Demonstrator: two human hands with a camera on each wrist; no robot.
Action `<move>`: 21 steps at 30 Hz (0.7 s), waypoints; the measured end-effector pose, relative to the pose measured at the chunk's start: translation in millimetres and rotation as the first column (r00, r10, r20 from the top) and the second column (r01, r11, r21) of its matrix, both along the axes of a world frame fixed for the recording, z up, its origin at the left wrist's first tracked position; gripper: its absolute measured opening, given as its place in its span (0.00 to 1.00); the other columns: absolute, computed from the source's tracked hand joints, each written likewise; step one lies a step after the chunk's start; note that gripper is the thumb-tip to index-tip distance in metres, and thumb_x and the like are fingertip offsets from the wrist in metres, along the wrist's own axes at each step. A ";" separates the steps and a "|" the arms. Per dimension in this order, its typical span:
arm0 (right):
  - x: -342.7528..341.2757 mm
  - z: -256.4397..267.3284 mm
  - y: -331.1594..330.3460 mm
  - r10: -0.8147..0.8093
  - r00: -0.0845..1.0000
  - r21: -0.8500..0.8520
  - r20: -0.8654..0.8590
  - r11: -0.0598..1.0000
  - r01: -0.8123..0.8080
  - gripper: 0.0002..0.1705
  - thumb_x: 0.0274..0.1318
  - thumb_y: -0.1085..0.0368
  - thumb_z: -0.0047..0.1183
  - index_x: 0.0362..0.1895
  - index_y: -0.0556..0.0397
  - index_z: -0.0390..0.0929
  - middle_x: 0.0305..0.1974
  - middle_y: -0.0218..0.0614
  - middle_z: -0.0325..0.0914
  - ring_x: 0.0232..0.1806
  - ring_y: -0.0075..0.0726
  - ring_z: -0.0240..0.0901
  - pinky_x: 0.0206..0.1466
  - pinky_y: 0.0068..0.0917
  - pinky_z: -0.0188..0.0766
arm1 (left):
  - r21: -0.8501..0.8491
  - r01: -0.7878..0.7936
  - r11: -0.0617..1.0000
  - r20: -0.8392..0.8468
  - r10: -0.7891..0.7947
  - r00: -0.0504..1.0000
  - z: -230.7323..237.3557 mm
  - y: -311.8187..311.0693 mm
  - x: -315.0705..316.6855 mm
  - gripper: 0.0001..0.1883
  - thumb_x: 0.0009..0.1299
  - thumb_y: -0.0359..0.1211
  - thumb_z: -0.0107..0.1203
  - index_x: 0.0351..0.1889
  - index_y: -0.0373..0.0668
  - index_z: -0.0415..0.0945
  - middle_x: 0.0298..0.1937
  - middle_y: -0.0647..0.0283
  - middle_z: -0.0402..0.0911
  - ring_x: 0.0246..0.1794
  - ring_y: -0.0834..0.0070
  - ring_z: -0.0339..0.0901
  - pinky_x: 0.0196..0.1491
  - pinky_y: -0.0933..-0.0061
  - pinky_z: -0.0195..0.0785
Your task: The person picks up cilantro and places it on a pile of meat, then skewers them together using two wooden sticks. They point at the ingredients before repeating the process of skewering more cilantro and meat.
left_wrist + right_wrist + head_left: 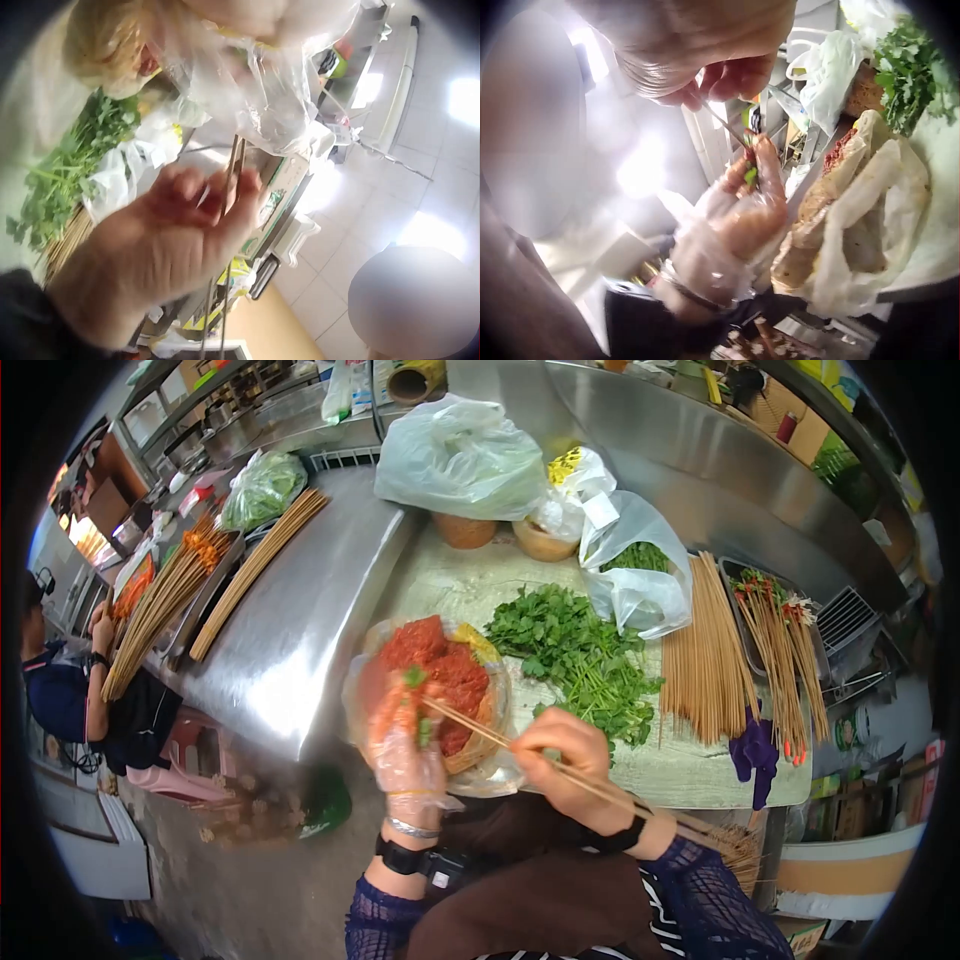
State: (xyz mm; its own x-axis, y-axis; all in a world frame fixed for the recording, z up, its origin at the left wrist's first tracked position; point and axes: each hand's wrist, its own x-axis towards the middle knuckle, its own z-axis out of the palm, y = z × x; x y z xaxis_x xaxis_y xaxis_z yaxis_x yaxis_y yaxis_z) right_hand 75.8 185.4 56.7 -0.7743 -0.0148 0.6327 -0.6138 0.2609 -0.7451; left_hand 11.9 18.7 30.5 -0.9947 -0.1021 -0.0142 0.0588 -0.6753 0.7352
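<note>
- Sticks: thin, pale brown wood, two seen in the left wrist view; held slantwise between both hands, in front of the apron, tips at the left fingers.
- Green bit: small leafy piece at the stick tip, between the left fingers; reddish stuff beside it, blurred.
- Red meat: bright red, wet-looking, lumpy heap in a bag-lined container, near the table's left edge; yellowish patch at its upper right.
- Left hand: clear plastic glove, band at wrist; raised in front of the meat container, fingers up. Fingers bent in, pinching the green bit and stick tip; exact finger gap blurred.
- Right hand: bare, right of the left hand, wrist bent, back of hand up. Thumb and fingers curled round the sticks, close grip; long ends run back past the wrist.
- Forearms: both come up from the bottom edge, dark mesh sleeves.
- Herbs: loose leafy green pile on the table, right of the meat.
- Bare skewers: pale row, right of the herbs.
- Loaded skewers: in and over a tray, far right.
</note>
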 end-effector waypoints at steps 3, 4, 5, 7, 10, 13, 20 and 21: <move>20.8 -14.9 19.8 0.138 0.958 -0.478 0.252 0.878 0.000 0.06 0.55 0.72 0.53 0.38 0.58 0.76 0.30 0.37 0.78 0.27 0.26 0.74 0.32 0.23 0.72 | -0.109 -0.103 0.989 -0.020 0.102 0.995 -6.1 -13.7 -11.4 0.16 0.71 0.30 0.50 0.56 0.36 0.69 0.52 0.57 0.76 0.47 0.70 0.78 0.43 0.73 0.77; 23.1 -16.8 24.8 0.206 0.928 -0.611 0.312 0.791 0.030 0.06 0.56 0.71 0.53 0.39 0.58 0.76 0.31 0.38 0.78 0.28 0.26 0.74 0.33 0.24 0.73 | -0.137 -0.120 0.983 -0.037 0.116 0.993 -9.7 -16.3 -14.8 0.17 0.71 0.30 0.50 0.57 0.36 0.68 0.54 0.57 0.75 0.49 0.69 0.77 0.44 0.72 0.77; 24.6 -18.8 30.5 0.229 0.914 -0.624 0.336 0.781 0.033 0.07 0.58 0.70 0.52 0.39 0.59 0.75 0.32 0.40 0.78 0.29 0.27 0.75 0.34 0.24 0.73 | -0.160 -0.126 0.979 -0.049 0.120 0.992 -11.6 -15.7 -16.4 0.18 0.71 0.30 0.50 0.58 0.37 0.67 0.56 0.57 0.74 0.51 0.69 0.76 0.45 0.71 0.76; 34.7 -23.5 49.7 0.226 0.889 -0.631 0.398 0.771 0.087 0.07 0.61 0.68 0.51 0.40 0.59 0.75 0.35 0.43 0.79 0.30 0.29 0.76 0.37 0.26 0.74 | -0.171 -0.131 0.976 -0.134 0.109 0.985 -6.7 -11.6 -18.8 0.20 0.72 0.31 0.49 0.61 0.38 0.65 0.58 0.56 0.72 0.54 0.66 0.74 0.48 0.68 0.74; 49.4 -24.2 72.7 0.210 0.887 -0.748 0.411 0.634 0.196 0.09 0.62 0.66 0.50 0.41 0.60 0.74 0.37 0.44 0.79 0.33 0.30 0.76 0.40 0.27 0.75 | -0.198 -0.105 0.975 -0.143 0.077 0.987 -3.4 -13.3 -19.8 0.23 0.73 0.34 0.46 0.66 0.41 0.58 0.60 0.54 0.70 0.56 0.61 0.73 0.52 0.65 0.71; 62.2 -31.9 100.1 0.120 0.911 -0.777 0.396 0.572 0.262 0.09 0.63 0.65 0.48 0.40 0.59 0.75 0.37 0.43 0.79 0.34 0.30 0.77 0.40 0.28 0.76 | -0.268 -0.162 0.950 -0.183 0.115 0.976 -12.1 -13.2 -22.2 0.24 0.72 0.32 0.48 0.66 0.39 0.59 0.58 0.53 0.71 0.51 0.65 0.75 0.47 0.71 0.73; 83.3 -21.9 187.9 -0.241 0.921 -0.843 0.306 0.382 0.380 0.21 0.68 0.58 0.38 0.55 0.61 0.67 0.48 0.48 0.75 0.51 0.38 0.73 0.56 0.33 0.69 | -0.625 -0.233 0.745 -0.310 0.036 0.950 -36.4 -20.8 -20.1 0.29 0.72 0.48 0.46 0.60 0.32 0.64 0.60 0.50 0.69 0.54 0.64 0.71 0.55 0.66 0.65; 79.2 -16.4 205.6 -0.344 0.895 -0.834 0.286 0.372 0.409 0.21 0.68 0.59 0.39 0.56 0.61 0.66 0.48 0.47 0.75 0.51 0.38 0.73 0.56 0.33 0.69 | -0.728 -0.342 0.595 -0.386 0.057 0.921 -23.1 -14.5 -15.4 0.34 0.71 0.54 0.44 0.56 0.28 0.66 0.61 0.48 0.68 0.61 0.59 0.66 0.62 0.63 0.57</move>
